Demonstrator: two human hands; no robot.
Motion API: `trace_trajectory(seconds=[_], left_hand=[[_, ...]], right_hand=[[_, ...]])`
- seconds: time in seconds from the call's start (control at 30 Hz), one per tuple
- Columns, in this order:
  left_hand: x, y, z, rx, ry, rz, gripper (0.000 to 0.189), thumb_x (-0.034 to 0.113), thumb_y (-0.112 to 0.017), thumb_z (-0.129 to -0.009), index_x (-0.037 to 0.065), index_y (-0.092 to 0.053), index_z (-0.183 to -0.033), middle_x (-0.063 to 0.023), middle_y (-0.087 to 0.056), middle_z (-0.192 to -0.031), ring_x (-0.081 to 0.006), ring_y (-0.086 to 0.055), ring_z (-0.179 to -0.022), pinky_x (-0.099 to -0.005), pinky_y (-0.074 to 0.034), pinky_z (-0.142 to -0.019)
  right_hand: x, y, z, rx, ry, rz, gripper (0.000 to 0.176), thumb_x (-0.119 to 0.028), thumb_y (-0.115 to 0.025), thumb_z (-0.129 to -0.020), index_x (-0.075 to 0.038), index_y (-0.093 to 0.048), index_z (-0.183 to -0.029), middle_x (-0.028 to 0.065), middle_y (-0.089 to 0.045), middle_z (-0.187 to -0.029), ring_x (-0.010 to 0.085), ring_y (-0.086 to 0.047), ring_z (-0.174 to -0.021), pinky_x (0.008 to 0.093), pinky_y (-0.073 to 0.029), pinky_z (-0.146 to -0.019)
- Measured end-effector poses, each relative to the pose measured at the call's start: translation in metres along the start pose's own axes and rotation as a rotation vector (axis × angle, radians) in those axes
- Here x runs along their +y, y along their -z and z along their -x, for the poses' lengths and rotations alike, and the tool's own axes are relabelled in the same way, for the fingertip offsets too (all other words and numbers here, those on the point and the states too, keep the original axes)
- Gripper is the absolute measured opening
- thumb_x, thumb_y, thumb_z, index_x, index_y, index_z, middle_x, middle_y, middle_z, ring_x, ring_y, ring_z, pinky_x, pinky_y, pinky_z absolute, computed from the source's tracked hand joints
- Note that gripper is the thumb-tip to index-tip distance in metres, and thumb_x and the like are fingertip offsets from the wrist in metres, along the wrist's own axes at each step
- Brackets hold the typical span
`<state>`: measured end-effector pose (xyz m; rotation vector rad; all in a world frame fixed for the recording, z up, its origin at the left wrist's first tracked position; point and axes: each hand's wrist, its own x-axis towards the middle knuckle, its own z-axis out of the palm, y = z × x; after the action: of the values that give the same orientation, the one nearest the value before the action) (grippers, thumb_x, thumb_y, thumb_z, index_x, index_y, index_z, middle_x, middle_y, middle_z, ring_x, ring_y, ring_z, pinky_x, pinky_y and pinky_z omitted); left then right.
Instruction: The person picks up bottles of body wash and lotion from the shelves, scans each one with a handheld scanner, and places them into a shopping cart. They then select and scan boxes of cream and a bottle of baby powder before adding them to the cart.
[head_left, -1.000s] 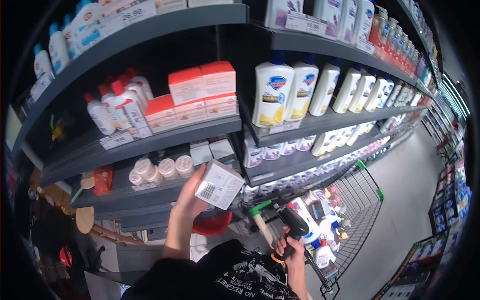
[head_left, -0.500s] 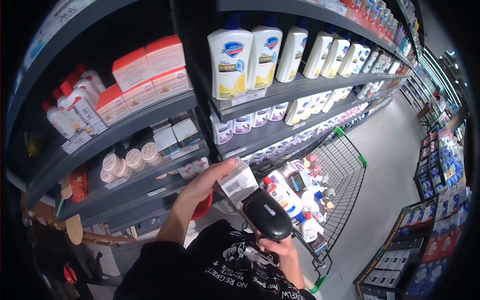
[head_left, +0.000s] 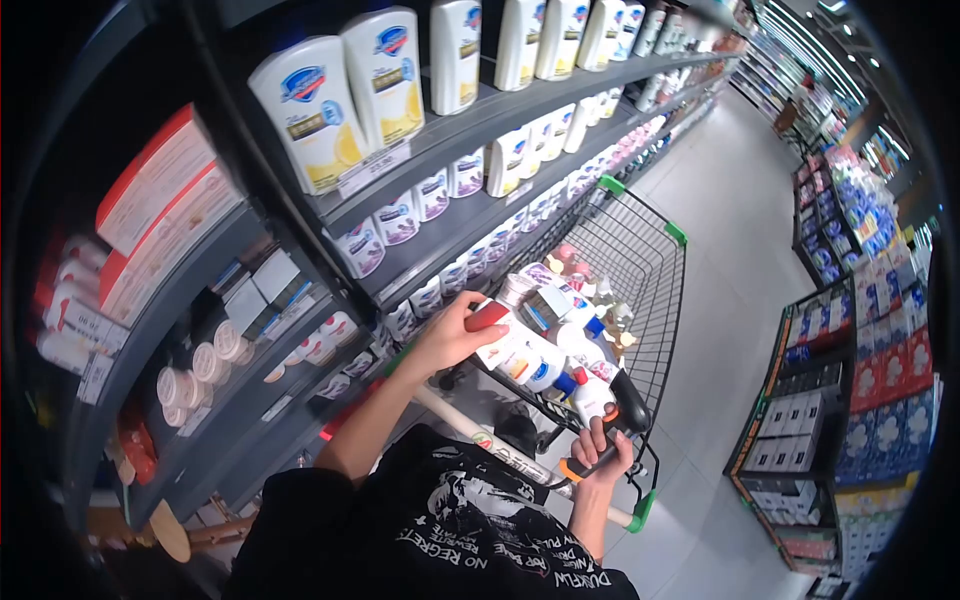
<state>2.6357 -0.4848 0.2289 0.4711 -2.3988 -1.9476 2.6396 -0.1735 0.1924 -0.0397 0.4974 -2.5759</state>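
Note:
Over the near left corner of the shopping cart (head_left: pixel 665 345), my left hand (head_left: pixel 450 338) grips a red-and-white item (head_left: pixel 486 316). Its lower part cannot be told apart from the goods beneath. My right hand (head_left: pixel 603 455) is wrapped round a black handheld scanner (head_left: pixel 630 402) with orange parts, at the cart's near right side. Between my hands lie white bottles (head_left: pixel 535 362), a small box (head_left: pixel 546 307) and a red-capped bottle (head_left: pixel 592 395), with other toiletries. The cart's pale handle bar (head_left: pixel 470 428) runs below my hands.
Shelves on the left hold large white bottles with yellow labels (head_left: pixel 385 85), red-and-white boxes (head_left: pixel 165 215) and round tubs (head_left: pixel 205 365). A grey floor aisle (head_left: pixel 715 225) runs ahead. Stacked packages (head_left: pixel 885 370) line the right side.
The view has swung, so shelves and cart appear farther left and higher. My left hand is now over the cart. The scanner has moved away from my left hand, toward the cart's right side.

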Motion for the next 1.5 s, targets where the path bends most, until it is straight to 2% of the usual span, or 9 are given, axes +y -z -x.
trace_trajectory(seconds=[0.07, 0.1, 0.5, 0.63, 0.73, 1.03, 1.3, 1.37, 1.5], left_hand=[[-0.01, -0.025, -0.021, 0.039, -0.064, -0.235, 0.075, 0.042, -0.079, -0.068, 0.001, -0.048, -0.122, -0.0216, -0.062, -0.109, -0.0325, -0.06, -0.104, -0.0389, -0.045, -0.091], [-0.007, -0.038, -0.023, 0.073, -0.185, -0.328, 0.074, 0.034, -0.082, -0.069, 0.0, -0.045, -0.123, -0.0167, -0.065, -0.099, -0.0253, -0.065, -0.09, -0.0348, -0.049, -0.081], [-0.012, -0.162, -0.02, -0.341, -0.755, -0.97, 0.075, 0.013, -0.075, -0.064, -0.004, -0.046, -0.13, -0.0195, -0.052, -0.12, -0.0336, -0.046, -0.119, -0.0406, -0.041, -0.097], [0.003, -0.136, -0.021, -0.592, -0.428, -0.582, 0.072, 0.02, -0.075, -0.068, -0.002, -0.045, -0.129, -0.0218, -0.053, -0.12, -0.0354, -0.053, -0.113, -0.0431, -0.041, -0.097], [-0.021, -0.124, -0.018, -0.378, -0.622, -0.581, 0.058, 0.02, -0.073, -0.072, 0.0, -0.049, -0.12, -0.0205, -0.055, -0.115, -0.0366, -0.055, -0.109, -0.0446, -0.045, -0.091], [0.002, 0.018, 0.046, 0.143, -0.492, -0.117, 0.034, 0.012, -0.066, -0.081, 0.003, -0.058, -0.113, -0.0132, -0.061, -0.107, -0.0273, -0.06, -0.102, -0.0357, -0.047, -0.088], [0.081, 0.145, 0.148, 0.85, -0.561, -0.652, 0.033, 0.005, -0.071, -0.075, 0.005, -0.062, -0.107, -0.0098, -0.064, -0.104, -0.025, -0.063, -0.097, -0.0336, -0.048, -0.087], [0.122, 0.161, 0.176, 0.963, -0.58, -0.345, 0.032, 0.004, -0.071, -0.074, 0.003, -0.062, -0.105, -0.0098, -0.064, -0.105, -0.0232, -0.062, -0.1, -0.0344, -0.047, -0.088], [0.16, 0.209, 0.205, 1.339, -0.757, -0.928, 0.028, 0.005, -0.067, -0.077, 0.002, -0.063, -0.104, -0.0125, -0.061, -0.112, -0.023, -0.058, -0.106, -0.0331, -0.043, -0.092]], right_hand=[[-0.001, -0.004, 0.0, 0.006, 0.04, 0.037, 0.039, -0.019, -0.057, -0.083, -0.005, -0.045, -0.117, 0.0014, -0.037, -0.06, 0.0105, -0.035, -0.044, 0.0239, -0.033, -0.039], [-0.002, -0.002, -0.002, 0.032, 0.037, 0.043, 0.038, -0.019, -0.058, -0.083, -0.006, -0.045, -0.117, 0.001, -0.036, -0.06, 0.0106, -0.034, -0.044, 0.0237, -0.033, -0.039], [0.0, -0.002, -0.01, 0.065, 0.005, 0.074, 0.036, -0.019, -0.057, -0.083, -0.006, -0.047, -0.115, 0.0005, -0.036, -0.062, 0.0101, -0.033, -0.045, 0.0227, -0.032, -0.04], [0.001, 0.0, -0.007, 0.032, 0.012, 0.064, 0.035, -0.019, -0.054, -0.085, -0.005, -0.047, -0.117, 0.0001, -0.037, -0.064, 0.0093, -0.034, -0.047, 0.0221, -0.033, -0.041], [0.001, 0.006, -0.006, 0.017, -0.01, 0.047, 0.036, -0.021, -0.054, -0.086, -0.006, -0.047, -0.118, 0.0001, -0.037, -0.064, 0.0098, -0.035, -0.047, 0.0224, -0.033, -0.041], [0.044, -0.04, -0.045, -0.344, -0.388, 0.181, 0.044, -0.018, -0.058, -0.082, -0.003, -0.042, -0.12, 0.0065, -0.043, -0.065, 0.0148, -0.043, -0.046, 0.0271, -0.038, -0.04], [0.083, -0.045, -0.065, -0.311, -0.643, 0.107, 0.046, -0.012, -0.06, -0.079, 0.0, -0.042, -0.119, 0.0093, -0.044, -0.064, 0.0186, -0.046, -0.048, 0.0314, -0.041, -0.044], [0.082, -0.045, -0.064, -0.271, -0.639, 0.12, 0.045, -0.012, -0.06, -0.078, 0.0, -0.043, -0.118, 0.0091, -0.044, -0.063, 0.0183, -0.046, -0.048, 0.0314, -0.04, -0.044], [0.081, -0.048, -0.065, -0.268, -0.608, 0.164, 0.044, -0.016, -0.059, -0.081, -0.003, -0.042, -0.118, 0.0071, -0.043, -0.064, 0.0157, -0.043, -0.046, 0.0287, -0.039, -0.041]])
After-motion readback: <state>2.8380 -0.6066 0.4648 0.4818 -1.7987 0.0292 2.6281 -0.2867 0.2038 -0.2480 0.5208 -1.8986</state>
